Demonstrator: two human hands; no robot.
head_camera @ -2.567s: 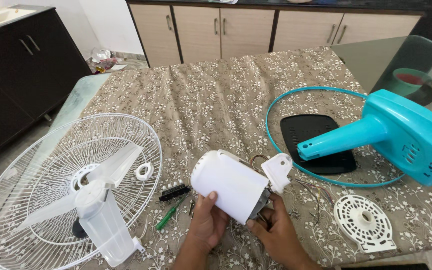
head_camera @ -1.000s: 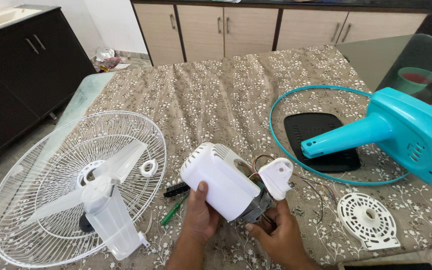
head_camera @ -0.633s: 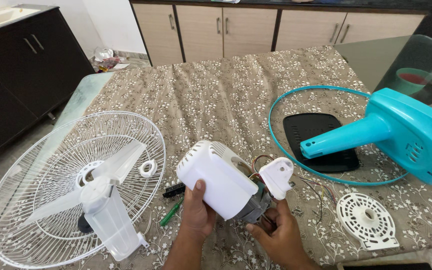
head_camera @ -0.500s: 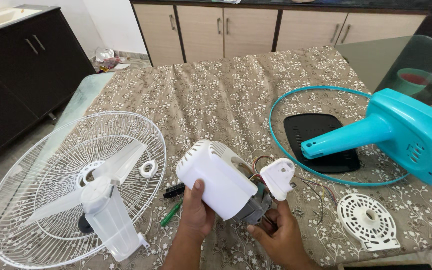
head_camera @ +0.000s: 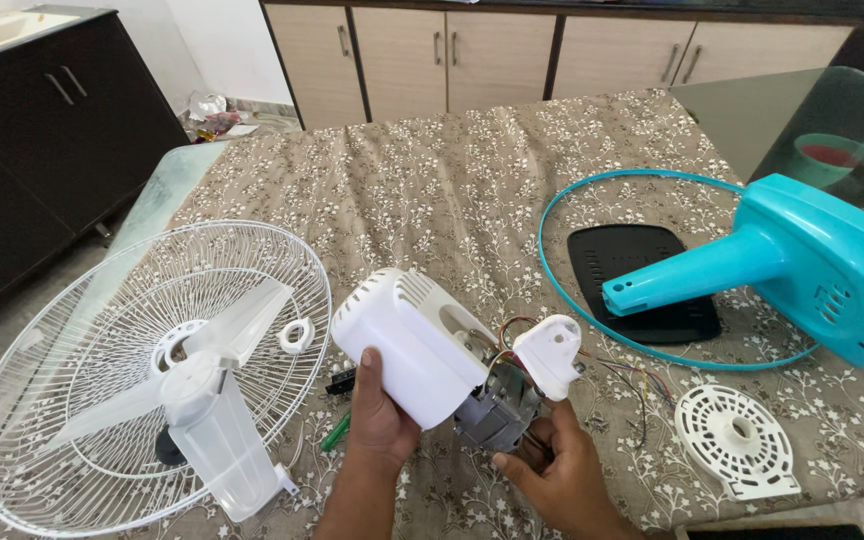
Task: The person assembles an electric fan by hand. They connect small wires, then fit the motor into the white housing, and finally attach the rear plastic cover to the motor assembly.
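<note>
My left hand (head_camera: 377, 415) grips a white plastic motor cover (head_camera: 407, 345), tilted up to the left over the table. My right hand (head_camera: 552, 470) holds the grey metal fan motor (head_camera: 497, 415) from below. The cover sits partly over the motor. Coloured wires (head_camera: 617, 375) run from the motor, and a white plastic neck piece (head_camera: 550, 352) sticks up just above my right fingers.
A white fan grille (head_camera: 82, 370) with clear blades (head_camera: 202, 400) lies at the left. At the right are a turquoise fan base (head_camera: 812, 265), a turquoise ring (head_camera: 572, 300), a black plate (head_camera: 642, 280) and a white round vented disc (head_camera: 737, 440). A green-handled screwdriver (head_camera: 335, 432) lies under my left hand. Cabinets stand behind.
The white cover has lifted and tilted up to the left, away from the motor. Both hands keep their hold.
</note>
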